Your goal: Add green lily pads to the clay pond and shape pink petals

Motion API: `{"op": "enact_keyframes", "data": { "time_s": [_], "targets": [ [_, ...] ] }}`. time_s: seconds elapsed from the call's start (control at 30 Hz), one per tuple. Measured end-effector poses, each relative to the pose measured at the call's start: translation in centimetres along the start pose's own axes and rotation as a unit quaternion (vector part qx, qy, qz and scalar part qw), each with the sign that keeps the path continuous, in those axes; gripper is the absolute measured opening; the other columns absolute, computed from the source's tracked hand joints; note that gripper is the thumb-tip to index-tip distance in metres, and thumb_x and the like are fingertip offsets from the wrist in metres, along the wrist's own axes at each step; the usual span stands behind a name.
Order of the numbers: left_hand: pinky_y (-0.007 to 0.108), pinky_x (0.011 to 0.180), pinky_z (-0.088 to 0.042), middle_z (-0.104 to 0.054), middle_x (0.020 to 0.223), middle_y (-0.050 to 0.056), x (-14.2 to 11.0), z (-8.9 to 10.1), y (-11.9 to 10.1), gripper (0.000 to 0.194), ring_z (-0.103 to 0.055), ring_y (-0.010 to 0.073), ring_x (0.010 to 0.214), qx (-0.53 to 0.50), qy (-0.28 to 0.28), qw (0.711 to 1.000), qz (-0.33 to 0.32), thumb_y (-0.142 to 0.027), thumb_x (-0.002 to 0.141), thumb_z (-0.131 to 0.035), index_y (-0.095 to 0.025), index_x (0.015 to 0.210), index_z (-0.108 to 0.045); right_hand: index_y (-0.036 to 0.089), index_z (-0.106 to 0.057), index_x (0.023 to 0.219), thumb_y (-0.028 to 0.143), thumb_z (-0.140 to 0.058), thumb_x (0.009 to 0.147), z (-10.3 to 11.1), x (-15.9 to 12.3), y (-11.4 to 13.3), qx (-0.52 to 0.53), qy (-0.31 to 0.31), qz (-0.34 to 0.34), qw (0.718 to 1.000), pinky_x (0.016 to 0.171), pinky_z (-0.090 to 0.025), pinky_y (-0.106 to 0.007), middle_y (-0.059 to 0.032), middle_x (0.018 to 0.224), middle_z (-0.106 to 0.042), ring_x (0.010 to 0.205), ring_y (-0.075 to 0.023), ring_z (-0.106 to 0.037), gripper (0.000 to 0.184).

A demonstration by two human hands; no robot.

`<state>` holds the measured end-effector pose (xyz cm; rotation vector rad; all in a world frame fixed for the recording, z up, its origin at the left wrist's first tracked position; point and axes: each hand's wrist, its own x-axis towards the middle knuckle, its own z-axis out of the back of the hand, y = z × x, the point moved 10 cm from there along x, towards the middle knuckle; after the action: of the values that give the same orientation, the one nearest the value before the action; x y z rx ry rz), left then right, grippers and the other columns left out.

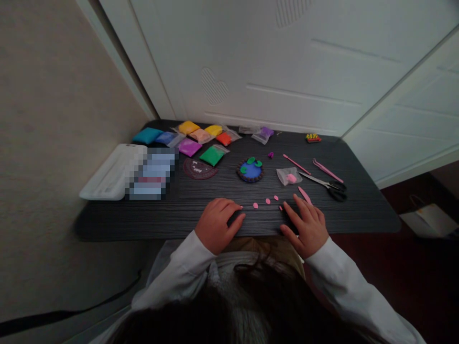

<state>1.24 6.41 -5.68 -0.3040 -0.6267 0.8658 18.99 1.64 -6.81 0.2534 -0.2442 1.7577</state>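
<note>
My left hand (218, 225) rests at the table's front edge, thumb and forefinger apart with nothing between them. My right hand (307, 228) lies across from it, its fingers spread on the table. Between the two are small flat pink clay pieces: a round one (255, 205), an oval one (267, 201) and another oval (276, 198). A tiny pink bit (280, 208) sits just beside my right forefinger. Partly behind my right fingers is a pink clay knife (304, 195). Farther back stands a blue clay disc (251, 170) with a brown beaded rim and green leaf shapes.
Right of the disc lie an opened bag of pink clay (289, 177), black-handled scissors (328, 184), a pink stick tool (297, 164) and pink tweezers (328, 170). Clay packets, such as the green one (213, 155), line the back left. A protractor (200, 168) and white tray (114, 172) are left.
</note>
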Motion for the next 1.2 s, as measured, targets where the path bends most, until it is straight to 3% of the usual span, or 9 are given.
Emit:
{"op": "enact_keyframes", "data": {
  "time_s": [0.17, 0.6, 0.73, 0.87, 1.03, 1.2],
  "targets": [
    [0.036, 0.078, -0.04, -0.059, 0.087, 0.006, 0.0, -0.1, 0.0, 0.019, -0.051, 0.0191, 0.086, -0.001, 0.003, 1.0, 0.001, -0.028, 0.078, -0.049, -0.017, 0.09, -0.059, 0.021, -0.044, 0.121, 0.042, -0.045, 0.077, 0.7, 0.0, -0.2, 0.008, -0.013, -0.001, 1.0, 0.089, -0.028, -0.044, -0.0134, 0.132, -0.034, 0.115, -0.0284, -0.037, 0.049],
    [0.036, 0.078, -0.04, -0.059, 0.087, 0.006, 0.0, 0.0, 0.0, 0.019, -0.051, 0.0192, 0.086, 0.003, -0.002, 1.0, 0.0, -0.028, 0.078, -0.049, -0.018, 0.09, -0.059, 0.025, -0.047, 0.119, 0.043, -0.048, 0.075, 0.2, 0.2, 1.3, -0.001, 0.02, 0.019, 1.0, 0.091, -0.026, -0.046, -0.0107, 0.134, -0.033, 0.116, -0.0306, -0.034, 0.047],
    [0.036, 0.079, -0.04, -0.059, 0.087, 0.006, 0.0, -0.1, 0.0, 0.019, -0.051, 0.0189, 0.086, 0.0, 0.0, 1.0, -0.002, -0.028, 0.078, -0.049, -0.018, 0.09, -0.059, 0.023, -0.05, 0.117, 0.043, -0.046, 0.076, 0.7, 0.3, 0.8, -0.009, 0.008, -0.012, 1.0, 0.09, -0.027, -0.047, -0.0123, 0.133, -0.034, 0.116, -0.0315, -0.034, 0.045],
    [0.036, 0.079, -0.04, -0.059, 0.088, 0.006, 0.0, 0.0, 0.0, 0.019, -0.05, 0.0189, 0.086, 0.001, -0.001, 1.0, 0.003, -0.028, 0.078, -0.049, -0.017, 0.09, -0.059, 0.024, -0.049, 0.117, 0.046, -0.045, 0.076, 0.3, 0.2, 1.4, -0.002, 0.017, 0.017, 1.0, 0.093, -0.024, -0.046, -0.0127, 0.133, -0.034, 0.118, -0.0296, -0.032, 0.047],
    [0.036, 0.078, -0.04, -0.059, 0.087, 0.006, 0.0, -0.1, -0.1, 0.019, -0.05, 0.019, 0.086, 0.0, 0.003, 1.0, 0.0, -0.028, 0.078, -0.049, -0.017, 0.091, -0.059, 0.022, -0.051, 0.115, 0.046, -0.044, 0.076, -0.2, -0.1, -0.1, -0.015, -0.017, -0.022, 1.0, 0.09, -0.026, -0.046, -0.0131, 0.131, -0.037, 0.116, -0.0303, -0.034, 0.046],
    [0.036, 0.079, -0.04, -0.059, 0.088, 0.006, -0.1, -0.2, 0.2, 0.02, -0.05, 0.0188, 0.086, 0.001, 0.005, 1.0, 0.003, -0.028, 0.078, -0.049, -0.017, 0.091, -0.059, 0.021, -0.05, 0.116, 0.041, -0.046, 0.077, 0.1, -0.2, -0.7, -0.003, -0.042, -0.01, 0.999, 0.089, -0.029, -0.043, -0.0121, 0.13, -0.038, 0.115, -0.0287, -0.036, 0.044]
  ]
}}
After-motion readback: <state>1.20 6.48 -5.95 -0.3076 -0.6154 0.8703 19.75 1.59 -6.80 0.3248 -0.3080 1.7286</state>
